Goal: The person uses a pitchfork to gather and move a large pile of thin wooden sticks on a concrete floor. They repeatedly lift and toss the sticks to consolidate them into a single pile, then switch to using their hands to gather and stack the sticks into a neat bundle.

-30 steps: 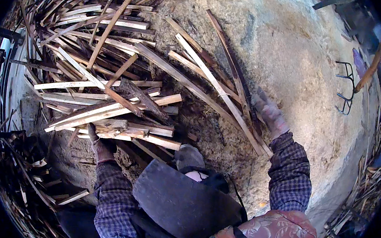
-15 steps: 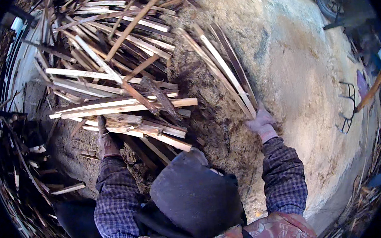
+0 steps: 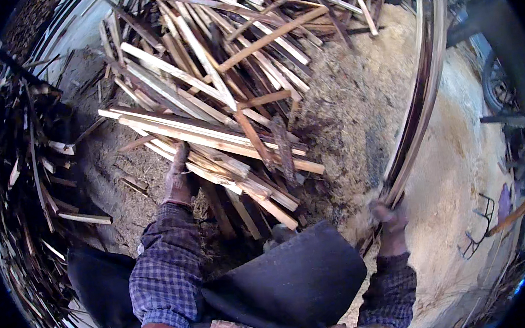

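My right hand (image 3: 390, 218), gloved, is closed round the near ends of a few long wooden strips (image 3: 425, 87), pale and dark brown. The strips stick up and away toward the far right. At the left, my gloved left hand (image 3: 178, 174) grips the near side of a bundle of pale wooden strips (image 3: 210, 141) that lies slanting across the front of the pile. Its thumb shows against the wood; the other fingers are hidden beneath. A dark flat sheet (image 3: 291, 280) covers my lap between the forearms.
Beyond the bundle spreads a heap of crossed wooden strips (image 3: 173, 72). More dark scrap wood (image 3: 22, 166) is stacked at the far left. Sawdust (image 3: 356, 93) covers the ground. At the right are a wheel (image 3: 499, 84), a bent metal frame (image 3: 481, 226) and a wooden stick (image 3: 522, 205).
My right hand has drawn nearer to me, and its strips have swung up and to the right. The view has turned, shifting the pile rightward. My left hand keeps its hold on the bundle.
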Demonstrator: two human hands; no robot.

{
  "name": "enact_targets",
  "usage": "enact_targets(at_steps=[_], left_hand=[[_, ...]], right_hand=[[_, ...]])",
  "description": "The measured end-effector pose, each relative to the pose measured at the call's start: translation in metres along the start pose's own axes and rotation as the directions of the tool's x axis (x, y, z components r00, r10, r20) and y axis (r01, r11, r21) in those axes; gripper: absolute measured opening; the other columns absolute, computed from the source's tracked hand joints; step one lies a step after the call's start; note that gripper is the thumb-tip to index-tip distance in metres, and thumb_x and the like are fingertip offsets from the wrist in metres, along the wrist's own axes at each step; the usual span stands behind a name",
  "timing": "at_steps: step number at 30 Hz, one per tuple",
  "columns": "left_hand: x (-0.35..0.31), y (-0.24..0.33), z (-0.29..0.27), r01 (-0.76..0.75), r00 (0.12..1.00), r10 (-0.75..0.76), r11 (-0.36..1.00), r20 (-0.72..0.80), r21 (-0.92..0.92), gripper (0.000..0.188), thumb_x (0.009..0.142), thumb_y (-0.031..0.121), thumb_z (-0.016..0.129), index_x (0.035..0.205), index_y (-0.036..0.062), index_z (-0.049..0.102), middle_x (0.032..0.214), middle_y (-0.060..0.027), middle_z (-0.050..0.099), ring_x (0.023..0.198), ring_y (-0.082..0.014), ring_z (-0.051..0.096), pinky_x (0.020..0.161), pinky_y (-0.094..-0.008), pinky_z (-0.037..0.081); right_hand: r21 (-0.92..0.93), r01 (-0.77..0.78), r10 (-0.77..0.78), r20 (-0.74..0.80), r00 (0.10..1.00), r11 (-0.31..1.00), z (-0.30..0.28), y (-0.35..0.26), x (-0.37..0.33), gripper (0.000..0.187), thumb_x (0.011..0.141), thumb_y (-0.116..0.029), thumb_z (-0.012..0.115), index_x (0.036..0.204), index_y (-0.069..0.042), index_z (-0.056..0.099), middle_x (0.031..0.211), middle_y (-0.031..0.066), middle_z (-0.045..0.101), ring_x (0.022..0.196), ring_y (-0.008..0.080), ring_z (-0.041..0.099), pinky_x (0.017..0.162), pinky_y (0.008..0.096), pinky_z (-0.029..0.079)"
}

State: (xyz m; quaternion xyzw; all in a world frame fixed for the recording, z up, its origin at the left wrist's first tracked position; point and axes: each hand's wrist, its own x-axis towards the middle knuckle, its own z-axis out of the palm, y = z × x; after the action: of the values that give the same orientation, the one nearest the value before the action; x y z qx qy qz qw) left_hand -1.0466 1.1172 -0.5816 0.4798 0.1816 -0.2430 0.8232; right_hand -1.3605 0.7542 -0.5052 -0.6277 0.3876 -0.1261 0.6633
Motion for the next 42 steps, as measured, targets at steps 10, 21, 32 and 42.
enact_targets(at_steps=[10,21,32,42], left_hand=[[-0.008,-0.008,0.018,0.050,0.997,-0.056,0.994,-0.056,-0.100,0.056,0.079,0.042,0.067,0.120,0.0062,0.053,0.118,-0.0070,0.055,0.102,-0.0187,0.055,0.089,-0.0333,0.044],[-0.022,0.017,0.028,0.195,0.950,-0.207,0.978,-0.233,-0.071,0.059,0.077,0.038,0.070,0.120,0.0018,0.051,0.109,-0.0074,0.059,0.092,-0.0177,0.058,0.081,-0.0313,0.047],[0.035,-0.052,-0.066,0.134,0.988,-0.138,0.989,-0.064,-0.068,0.068,0.081,0.048,0.057,0.129,0.0017,0.040,0.119,-0.0129,0.050,0.104,-0.0257,0.051,0.088,-0.0407,0.045],[0.054,-0.052,-0.071,0.160,0.987,-0.155,0.966,0.039,-0.202,0.068,0.084,0.049,0.048,0.130,0.0000,0.036,0.122,-0.0169,0.045,0.106,-0.0310,0.048,0.089,-0.0450,0.044]], right_hand=[[-0.834,0.540,0.000,0.543,0.839,0.114,0.301,-0.142,0.146,0.091,0.069,-0.063,0.061,0.136,-0.009,0.028,0.121,0.0176,0.049,0.108,0.0326,0.053,0.089,0.0415,0.045],[-0.714,0.686,0.024,0.690,0.723,-0.144,0.322,-0.175,0.196,0.109,0.065,-0.072,0.056,0.141,-0.005,0.014,0.143,0.0201,0.024,0.134,0.0317,0.022,0.110,0.0407,0.019],[-0.791,0.577,0.144,0.607,0.782,0.204,0.301,-0.081,0.235,0.059,0.086,-0.044,0.042,0.137,-0.017,0.031,0.124,0.0146,0.050,0.114,0.0255,0.050,0.092,0.0389,0.043],[-0.192,0.017,0.141,0.775,0.616,0.981,0.235,-0.082,0.197,0.099,0.069,-0.034,0.070,0.140,0.001,0.012,0.127,0.0196,0.043,0.119,0.0211,0.043,0.094,0.0293,0.039]])
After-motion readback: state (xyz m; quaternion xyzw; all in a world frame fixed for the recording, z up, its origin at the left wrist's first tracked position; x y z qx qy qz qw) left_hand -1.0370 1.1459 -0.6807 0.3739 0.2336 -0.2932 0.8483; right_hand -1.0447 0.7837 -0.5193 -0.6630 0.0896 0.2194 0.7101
